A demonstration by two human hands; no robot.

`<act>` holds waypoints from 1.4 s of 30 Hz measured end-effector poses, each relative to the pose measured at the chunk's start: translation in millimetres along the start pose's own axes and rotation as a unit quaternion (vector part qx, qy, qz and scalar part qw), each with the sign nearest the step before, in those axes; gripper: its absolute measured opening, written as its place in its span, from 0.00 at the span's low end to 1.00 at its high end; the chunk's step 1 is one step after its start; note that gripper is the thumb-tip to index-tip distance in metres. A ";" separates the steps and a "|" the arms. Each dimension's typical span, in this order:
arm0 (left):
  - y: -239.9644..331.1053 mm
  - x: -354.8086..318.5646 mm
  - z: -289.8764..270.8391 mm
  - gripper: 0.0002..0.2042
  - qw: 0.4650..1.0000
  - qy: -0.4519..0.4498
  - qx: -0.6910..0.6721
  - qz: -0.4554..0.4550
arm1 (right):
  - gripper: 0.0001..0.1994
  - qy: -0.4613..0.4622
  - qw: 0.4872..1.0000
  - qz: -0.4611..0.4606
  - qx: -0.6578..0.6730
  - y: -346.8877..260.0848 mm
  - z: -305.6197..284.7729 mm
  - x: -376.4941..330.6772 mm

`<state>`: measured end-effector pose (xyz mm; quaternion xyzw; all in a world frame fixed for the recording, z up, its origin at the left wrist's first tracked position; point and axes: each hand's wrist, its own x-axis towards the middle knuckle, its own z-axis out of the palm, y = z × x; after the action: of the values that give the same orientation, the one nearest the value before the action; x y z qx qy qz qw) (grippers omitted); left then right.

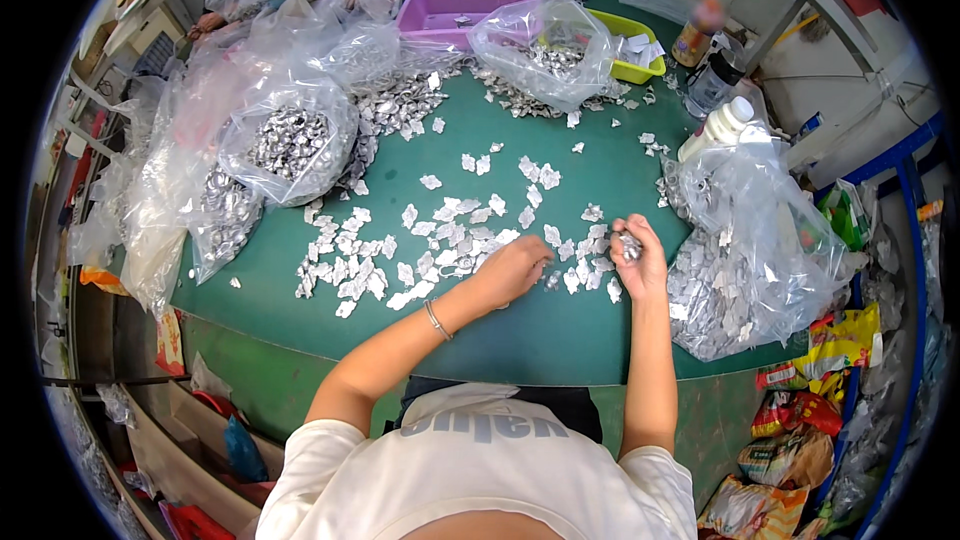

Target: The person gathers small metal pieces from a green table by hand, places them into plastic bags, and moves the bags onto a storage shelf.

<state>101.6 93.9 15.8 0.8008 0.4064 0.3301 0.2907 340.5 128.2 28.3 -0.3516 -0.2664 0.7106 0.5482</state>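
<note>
Silver pieces: thin, crinkled foil-like bits (440, 240) lie loose across the green table (560, 330), fanned out just ahead of you so each one sits within easy reach.
Left hand: your left hand (512, 270) rests palm down at the near edge of the scatter, fingers curled onto the pieces under them; whether they pinch one, you cannot tell from here.
Right hand: your right hand (636, 258) is raised a little and clenched around a small bunch of the silver pieces (630, 245), gathered in the fist so they stay together.
Right bag: a clear, soft plastic bag (750, 250) of the same flat pieces slumps just beside your right wrist, mouth up.
Left bags: more clear bags (290, 145) hold rounder, shiny metal caps, well apart from your hands.
Far side: a pink tub (450, 10) and a yellow-green tray (635, 45) stand beyond the scatter.
Bracelet: a thin band (437, 320) circles your left wrist.
</note>
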 end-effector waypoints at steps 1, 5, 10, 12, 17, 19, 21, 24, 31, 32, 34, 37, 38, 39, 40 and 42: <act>-2.8 1.4 1.6 0.08 1.000 0.016 -0.008 0.001 | 0.06 -0.014 0.993 0.006 0.120 -2.1 -2.5 -4.3; -2.4 5.9 8.3 0.06 0.991 0.034 -0.091 -0.087 | 0.07 -0.041 0.984 0.032 0.171 -3.3 -4.1 -19.7; 5.3 17.9 -17.8 0.08 0.668 -0.125 -0.663 -0.314 | 0.07 -0.043 0.996 0.071 0.018 1.7 7.6 -39.8; 0.4 14.8 -17.1 0.10 0.741 -0.133 -0.563 -0.341 | 0.07 -0.085 0.994 0.073 0.017 7.1 3.0 -41.0; 29.9 -1.8 4.3 0.20 0.995 -0.034 0.072 -0.065 | 0.09 -0.067 0.993 0.061 -0.078 13.4 11.6 -49.6; 35.5 -2.3 6.3 0.21 0.982 -0.106 0.100 -0.124 | 0.09 -0.068 0.991 0.062 -0.101 13.9 11.4 -52.2; 33.1 -3.1 9.4 0.18 0.980 -0.102 0.117 -0.127 | 0.09 -0.071 0.989 0.064 -0.114 12.6 13.9 -55.8; 31.5 -3.1 10.8 0.15 0.980 -0.089 0.118 -0.131 | 0.08 -0.059 0.989 0.065 -0.119 13.5 11.5 -59.4; 27.7 -2.7 10.9 0.14 0.986 -0.094 0.081 -0.111 | 0.08 -0.043 0.991 0.058 -0.109 19.0 11.1 -61.7; 25.7 -3.4 12.0 0.14 0.988 -0.093 0.069 -0.105 | 0.08 -0.042 0.992 0.057 -0.107 21.4 10.6 -61.0; 25.8 -3.8 12.5 0.14 0.991 -0.080 0.024 -0.105 | 0.08 -0.039 0.995 0.060 -0.071 24.1 11.8 -61.1; 25.6 -2.1 12.4 0.13 0.988 -0.066 -0.070 -0.119 | 0.07 -0.027 0.998 0.064 0.011 28.2 16.8 -63.3; 21.1 -1.7 13.0 0.13 0.985 -0.079 -0.098 -0.122 | 0.07 -0.020 0.998 0.057 0.023 30.0 19.3 -63.5; 18.5 -1.4 12.1 0.13 0.980 -0.092 -0.125 -0.124 | 0.07 -0.013 0.998 0.050 0.036 31.7 22.6 -63.5; 18.5 -1.7 9.6 0.11 0.927 -0.100 -0.298 -0.206 | 0.07 -0.006 0.998 0.043 0.045 32.2 28.0 -62.1; 21.0 -6.6 6.2 0.09 0.715 -0.104 -0.606 -0.333 | 0.07 0.005 1.000 -0.010 0.012 35.3 42.9 -64.9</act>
<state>113.0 76.6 25.5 0.2954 0.3268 0.3020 0.8454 295.5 56.7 41.0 -0.3460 -0.2589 0.7064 0.5607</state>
